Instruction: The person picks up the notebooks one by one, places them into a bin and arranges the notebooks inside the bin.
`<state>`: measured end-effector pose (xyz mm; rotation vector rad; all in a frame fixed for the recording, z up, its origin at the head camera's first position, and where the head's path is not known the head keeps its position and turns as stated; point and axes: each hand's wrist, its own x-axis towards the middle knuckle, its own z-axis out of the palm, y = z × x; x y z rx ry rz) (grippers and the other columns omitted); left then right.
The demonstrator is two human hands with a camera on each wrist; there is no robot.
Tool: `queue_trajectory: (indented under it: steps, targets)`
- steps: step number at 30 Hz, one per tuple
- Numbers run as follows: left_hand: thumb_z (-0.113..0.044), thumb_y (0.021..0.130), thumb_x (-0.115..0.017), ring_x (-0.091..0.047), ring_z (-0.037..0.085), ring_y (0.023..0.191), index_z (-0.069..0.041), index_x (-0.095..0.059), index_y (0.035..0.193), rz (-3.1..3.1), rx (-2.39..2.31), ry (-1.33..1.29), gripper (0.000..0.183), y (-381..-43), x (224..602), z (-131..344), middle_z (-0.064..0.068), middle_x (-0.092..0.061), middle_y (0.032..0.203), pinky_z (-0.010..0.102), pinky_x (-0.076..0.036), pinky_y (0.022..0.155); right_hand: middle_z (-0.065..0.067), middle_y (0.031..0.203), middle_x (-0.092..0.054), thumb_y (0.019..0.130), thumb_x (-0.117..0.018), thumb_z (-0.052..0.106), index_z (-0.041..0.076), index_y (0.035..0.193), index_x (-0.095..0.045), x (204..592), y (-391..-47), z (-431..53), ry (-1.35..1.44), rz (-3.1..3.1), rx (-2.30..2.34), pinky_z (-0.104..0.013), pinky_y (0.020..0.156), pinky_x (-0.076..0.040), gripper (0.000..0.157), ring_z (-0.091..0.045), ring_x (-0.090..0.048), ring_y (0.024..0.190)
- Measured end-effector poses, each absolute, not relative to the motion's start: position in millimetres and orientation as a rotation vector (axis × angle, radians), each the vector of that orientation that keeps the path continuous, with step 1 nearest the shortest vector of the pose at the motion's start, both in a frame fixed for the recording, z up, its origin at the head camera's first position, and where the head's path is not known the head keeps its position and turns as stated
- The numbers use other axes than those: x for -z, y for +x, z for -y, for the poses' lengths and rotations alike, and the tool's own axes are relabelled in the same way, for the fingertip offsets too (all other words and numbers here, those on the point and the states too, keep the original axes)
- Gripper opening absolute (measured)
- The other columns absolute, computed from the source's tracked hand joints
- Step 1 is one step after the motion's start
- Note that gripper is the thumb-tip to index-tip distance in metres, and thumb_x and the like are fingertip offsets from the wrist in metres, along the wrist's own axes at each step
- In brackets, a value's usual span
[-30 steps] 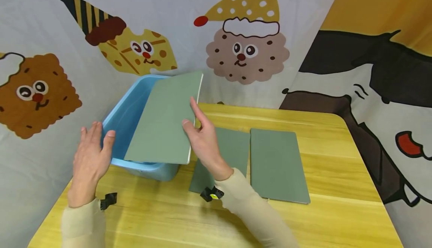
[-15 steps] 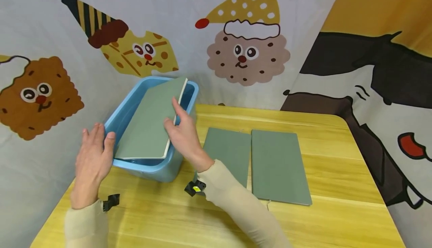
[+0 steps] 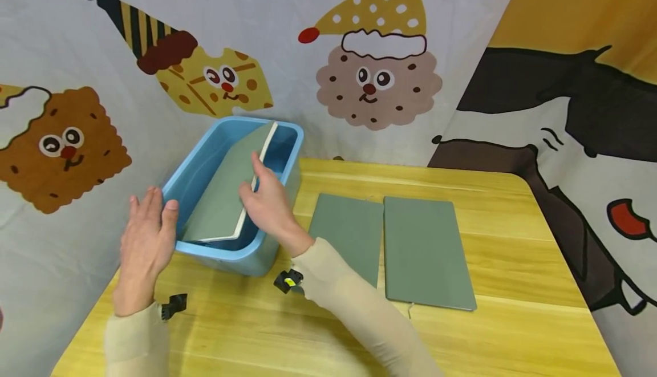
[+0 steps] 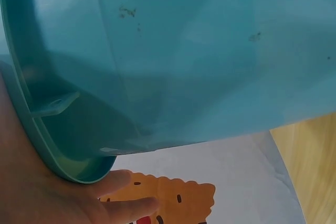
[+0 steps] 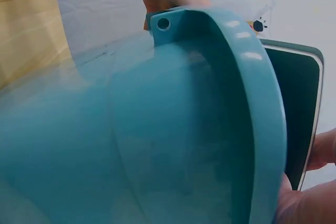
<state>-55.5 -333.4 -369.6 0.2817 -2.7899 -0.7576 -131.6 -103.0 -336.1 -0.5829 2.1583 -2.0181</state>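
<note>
In the head view, my right hand point(image 3: 269, 203) pinches the white page edge of a grey-green notebook point(image 3: 226, 189), thumb on the cover and other fingers out of sight behind. The notebook leans inside a light blue plastic bin point(image 3: 262, 260), its lower left corner by the front rim and its raised side toward my hand. My left hand point(image 3: 149, 246) lies against the bin's left rim, fingers straight. The left wrist view has the left hand point(image 4: 58, 198) at the curved rim. In the right wrist view the notebook point(image 5: 294, 87) shows past the rim.
Two more grey-green notebooks lie side by side on the yellow wood-grain table point(image 3: 513, 251): the left one point(image 3: 349, 234) partly under my right sleeve, the other point(image 3: 428, 257) fully in sight. A cartoon-printed cloth point(image 3: 287, 40) hangs right behind the bin.
My right hand has moved left and lowered the notebook from above the bin's opening down into it, tilting it more. The left hand stays at the rim.
</note>
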Motion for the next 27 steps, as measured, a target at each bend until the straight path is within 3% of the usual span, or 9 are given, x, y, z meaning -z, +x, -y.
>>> queue_trajectory:
  steps: [10,12,16,17,18,19,21,23,27]
  targets:
    - [-0.065,0.107,-0.013,0.004,0.046,0.156,0.005,-0.02,0.162,2.775,0.764,0.285,0.089,-56.5,371.3,330.8,0.026,-0.014,0.169,0.076,-0.008,0.116,-0.015,0.166,-0.033,0.104,-0.05,0.004,0.003,0.164,-0.022,340.5,-134.3,111.6,-0.687,-2.278,1.836,-0.026,0.046,-0.037,0.066,-0.015,-0.033,0.042]
    - [-0.065,0.107,-0.013,0.003,0.047,0.156,0.006,-0.02,0.161,2.778,0.764,0.282,0.089,-56.4,371.7,330.9,0.026,-0.014,0.169,0.076,-0.008,0.115,-0.012,0.167,-0.031,0.104,-0.05,0.004,0.005,0.164,-0.023,339.5,-135.0,110.9,-0.717,-2.31,1.738,-0.023,0.054,-0.041,0.066,-0.01,-0.058,0.065]
    - [-0.066,0.107,-0.013,0.003,0.047,0.156,0.006,-0.02,0.161,2.796,0.763,0.292,0.09,-59.0,372.5,329.3,0.026,-0.013,0.169,0.076,-0.009,0.115,-0.007,0.172,-0.018,0.103,-0.051,0.006,0.014,0.166,-0.023,337.5,-133.5,102.9,-0.713,-2.24,1.68,-0.023,0.053,-0.037,0.069,-0.016,-0.054,0.068]
    - [-0.066,0.107,-0.013,0.003,0.047,0.156,0.007,-0.02,0.161,2.799,0.767,0.293,0.09,-59.5,372.8,328.7,0.026,-0.013,0.169,0.076,-0.009,0.115,-0.003,0.172,-0.015,0.102,-0.052,0.008,0.017,0.165,-0.025,337.7,-132.1,99.6,-0.694,-2.222,1.699,-0.02,0.058,-0.04,0.069,-0.014,-0.061,0.082]
    - [-0.066,0.107,-0.014,0.003,0.047,0.156,0.006,-0.02,0.161,2.8,0.769,0.296,0.09,-59.9,372.9,328.0,0.026,-0.013,0.169,0.076,-0.009,0.115,0.0,0.173,-0.013,0.102,-0.052,0.01,0.02,0.165,-0.026,337.7,-130.3,95.6,-0.677,-2.195,1.731,-0.02,0.058,-0.041,0.069,-0.014,-0.062,0.081]
    - [-0.066,0.107,-0.014,0.003,0.047,0.156,0.006,-0.021,0.161,2.801,0.769,0.296,0.09,-60.4,373.2,327.6,0.025,-0.013,0.169,0.077,-0.01,0.115,0.003,0.173,-0.013,0.102,-0.053,0.012,0.021,0.165,-0.027,338.5,-128.8,91.5,-0.67,-2.187,1.762,-0.019,0.066,-0.047,0.069,-0.016,-0.061,0.078]
    - [-0.066,0.107,-0.014,0.004,0.046,0.156,0.006,-0.02,0.161,2.799,0.78,0.291,0.09,-60.5,372.9,326.7,0.025,-0.013,0.169,0.078,-0.01,0.114,0.007,0.171,-0.017,0.102,-0.054,0.015,0.022,0.164,-0.033,340.6,-125.8,81.7,-0.671,-2.171,1.846,-0.022,0.091,-0.052,0.066,-0.014,-0.062,0.12]
    - [-0.065,0.107,-0.015,0.004,0.046,0.156,0.005,-0.02,0.162,2.794,0.785,0.285,0.089,-60.1,372.3,326.5,0.024,-0.013,0.17,0.078,-0.01,0.114,0.01,0.17,-0.023,0.103,-0.054,0.017,0.021,0.162,-0.038,343.0,-123.6,70.1,-0.68,-2.172,1.922,-0.029,0.111,-0.043,0.062,-0.012,-0.037,0.148]
    - [-0.065,0.107,-0.016,0.005,0.045,0.156,0.005,-0.02,0.162,2.789,0.786,0.286,0.089,-57.2,370.8,328.1,0.024,-0.012,0.17,0.08,-0.01,0.112,0.006,0.168,-0.03,0.105,-0.055,0.017,0.014,0.16,-0.042,348.2,-122.4,43.9,-0.746,-2.148,2.036,-0.039,0.115,-0.041,0.056,-0.015,-0.036,0.15]
